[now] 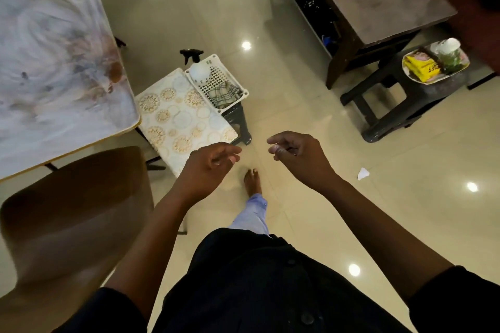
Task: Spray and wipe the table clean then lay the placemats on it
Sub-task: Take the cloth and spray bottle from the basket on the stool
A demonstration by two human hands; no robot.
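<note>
Fingers on the left hand and right hand hang loosely curled, holding nothing. Grabbing the spray bottle carelessly might tip its basket off the stool, and the placemats may slide down too.

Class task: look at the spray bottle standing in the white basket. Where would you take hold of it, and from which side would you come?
Grip the spray bottle at the neck, just under its black trigger head, coming from above. It stands upright in the white basket, whose walls block its round body, so only the top is free. The trigger points away from the cloth. Both hands are empty.
</note>
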